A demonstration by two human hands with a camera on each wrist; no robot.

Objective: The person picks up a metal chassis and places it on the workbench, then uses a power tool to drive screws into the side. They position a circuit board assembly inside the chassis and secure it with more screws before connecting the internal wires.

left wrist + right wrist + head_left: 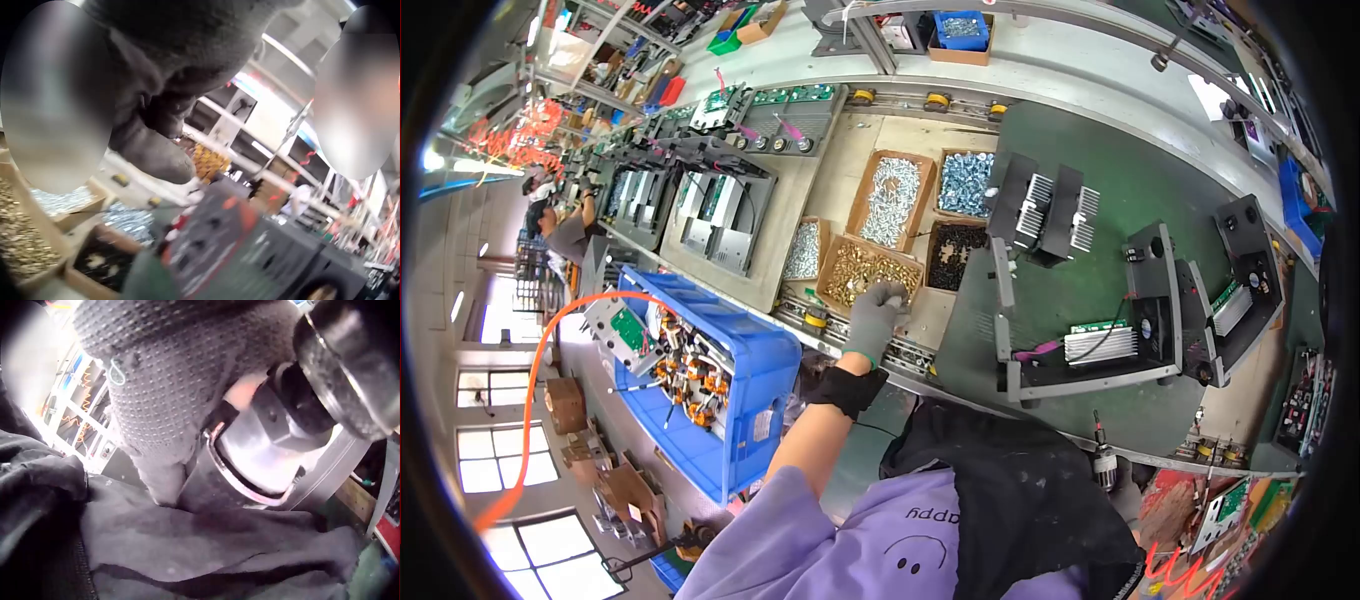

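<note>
In the head view my gloved left hand (876, 318) is over the near right edge of a cardboard box of brass-coloured screws (862, 270). Its fingers (156, 153) bend inward in the left wrist view; I cannot tell whether something is between them. Low at the right, beside the black apron (1010, 490), my gloved right hand (1128, 497) grips a power screwdriver (1106, 468), its bit pointing away from me. The right wrist view shows that glove (169, 394) around the tool's dark body, close to its metal collar (259, 447).
Boxes of silver screws (893, 200), bluish screws (966, 184) and black screws (953, 256) adjoin the brass ones. Metal chassis with heat sinks (1100, 347) stand on the green board (960, 350) at right. A blue crate (730, 285) of parts is at left, an orange hose (530, 420) beside it.
</note>
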